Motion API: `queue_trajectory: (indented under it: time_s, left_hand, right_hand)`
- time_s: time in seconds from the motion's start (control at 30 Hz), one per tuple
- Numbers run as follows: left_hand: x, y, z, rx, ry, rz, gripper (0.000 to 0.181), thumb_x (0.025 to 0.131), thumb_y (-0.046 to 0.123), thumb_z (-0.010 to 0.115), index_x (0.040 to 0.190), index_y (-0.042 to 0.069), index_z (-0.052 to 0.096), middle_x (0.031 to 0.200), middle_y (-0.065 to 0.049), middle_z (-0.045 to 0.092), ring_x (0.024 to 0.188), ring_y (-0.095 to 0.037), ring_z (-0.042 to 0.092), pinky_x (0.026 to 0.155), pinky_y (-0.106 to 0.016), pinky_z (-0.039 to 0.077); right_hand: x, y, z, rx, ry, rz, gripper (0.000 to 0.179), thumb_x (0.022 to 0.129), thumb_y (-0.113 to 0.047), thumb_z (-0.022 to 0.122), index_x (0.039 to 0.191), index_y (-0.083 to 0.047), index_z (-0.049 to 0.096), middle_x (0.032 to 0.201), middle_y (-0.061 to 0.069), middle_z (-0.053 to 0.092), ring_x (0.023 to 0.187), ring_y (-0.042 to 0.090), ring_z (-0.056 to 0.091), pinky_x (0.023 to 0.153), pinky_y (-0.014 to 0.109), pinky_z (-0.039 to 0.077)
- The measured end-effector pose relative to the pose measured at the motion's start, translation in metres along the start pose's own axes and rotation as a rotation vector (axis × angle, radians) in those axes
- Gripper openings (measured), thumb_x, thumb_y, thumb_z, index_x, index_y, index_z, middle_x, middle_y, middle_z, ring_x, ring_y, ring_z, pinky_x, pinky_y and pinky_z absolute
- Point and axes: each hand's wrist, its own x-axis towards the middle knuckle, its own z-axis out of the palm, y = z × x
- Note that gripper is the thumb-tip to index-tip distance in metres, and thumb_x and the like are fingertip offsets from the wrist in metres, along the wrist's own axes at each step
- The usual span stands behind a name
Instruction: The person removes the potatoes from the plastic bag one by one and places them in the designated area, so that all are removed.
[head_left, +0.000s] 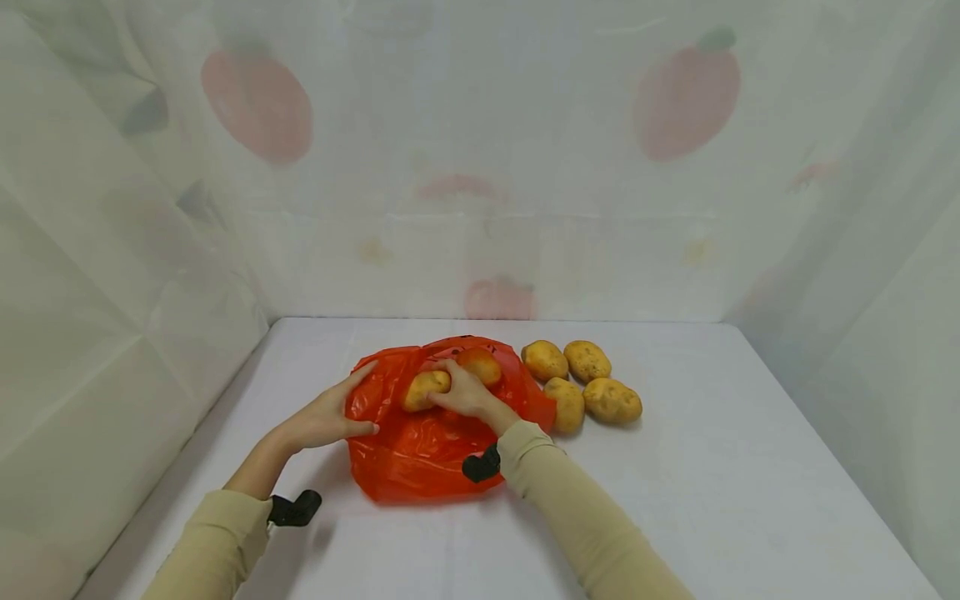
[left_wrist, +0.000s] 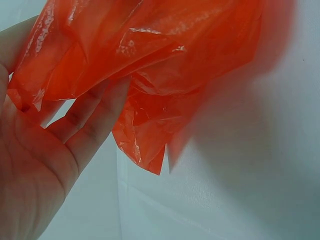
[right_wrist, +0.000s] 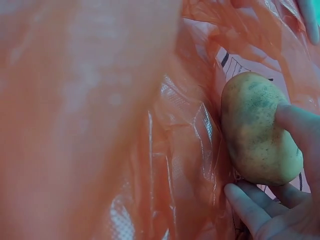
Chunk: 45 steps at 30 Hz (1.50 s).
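Note:
A red plastic bag (head_left: 420,467) lies crumpled on the table with its mouth facing up. At its left side my left hand (head_left: 318,421) holds the plastic, thumb and fingers spread round it; in the left wrist view the film (left_wrist: 165,45) hides some fingertips. My right hand (head_left: 468,392) grips a potato (head_left: 425,392) at the bag's mouth. In the right wrist view that potato (right_wrist: 257,130) shows dark blotches and sits between the thumb and fingers. Behind the right hand, another potato (head_left: 480,365) lies in the bag.
Several loose potatoes (head_left: 588,360) lie grouped on the white table (head_left: 720,467) just right of the bag, the nearest one (head_left: 564,406) beside its edge. Pale sheeting (head_left: 480,250) with faded fruit prints hangs behind the table and along both sides.

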Motion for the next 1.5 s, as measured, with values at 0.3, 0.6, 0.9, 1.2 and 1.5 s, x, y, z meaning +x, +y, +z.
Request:
queue_trajectory:
  time_s: [0.3, 0.6, 0.9, 1.2, 1.5]
  left_hand:
    - [0.000, 0.001, -0.002, 0.017, -0.003, -0.026, 0.088, 0.073, 0.016, 0.069, 0.140, 0.017, 0.013, 0.134, -0.017, 0.030, 0.113, -0.032, 0.040, 0.087, -0.044, 0.042]
    - [0.000, 0.001, -0.002, 0.015, -0.002, -0.011, 0.088, 0.073, 0.019, 0.070, 0.140, 0.016, 0.013, 0.134, -0.017, 0.030, 0.112, -0.031, 0.041, 0.088, -0.044, 0.041]
    - [0.000, 0.002, -0.002, 0.023, 0.003, -0.008, 0.088, 0.073, 0.016, 0.069, 0.140, 0.016, 0.013, 0.134, -0.016, 0.030, 0.113, -0.032, 0.041, 0.089, -0.045, 0.040]
    - [0.000, 0.002, -0.002, 0.021, 0.001, -0.004, 0.089, 0.072, 0.020, 0.071, 0.140, 0.015, 0.013, 0.132, -0.017, 0.033, 0.110, -0.031, 0.043, 0.087, -0.043, 0.042]
    - [0.000, 0.001, -0.002, 0.010, -0.004, -0.009, 0.088, 0.073, 0.017, 0.070, 0.140, 0.016, 0.013, 0.131, -0.017, 0.033, 0.110, -0.031, 0.043, 0.086, -0.042, 0.043]
  right_hand:
    - [0.000, 0.003, 0.002, 0.015, 0.008, 0.035, 0.053, 0.079, -0.029, 0.063, 0.124, -0.018, 0.039, 0.116, -0.001, 0.051, 0.098, 0.015, 0.051, 0.087, 0.029, 0.042]
    - [0.000, 0.004, 0.001, 0.005, 0.033, -0.031, 0.054, 0.079, -0.025, 0.064, 0.128, -0.020, 0.042, 0.119, -0.001, 0.051, 0.097, 0.013, 0.051, 0.088, 0.029, 0.042]
    - [-0.008, -0.003, -0.012, 0.002, 0.033, -0.052, 0.056, 0.078, -0.025, 0.065, 0.128, -0.015, 0.042, 0.122, 0.000, 0.049, 0.101, 0.016, 0.050, 0.090, 0.031, 0.040]
    - [-0.015, -0.009, -0.024, -0.068, 0.052, -0.081, 0.057, 0.076, -0.031, 0.066, 0.126, -0.016, 0.044, 0.118, 0.002, 0.051, 0.098, 0.017, 0.051, 0.089, 0.033, 0.041]
    - [-0.023, -0.013, -0.031, -0.104, 0.077, -0.111, 0.057, 0.074, -0.033, 0.067, 0.125, -0.016, 0.046, 0.117, -0.001, 0.051, 0.098, 0.014, 0.050, 0.088, 0.031, 0.040]
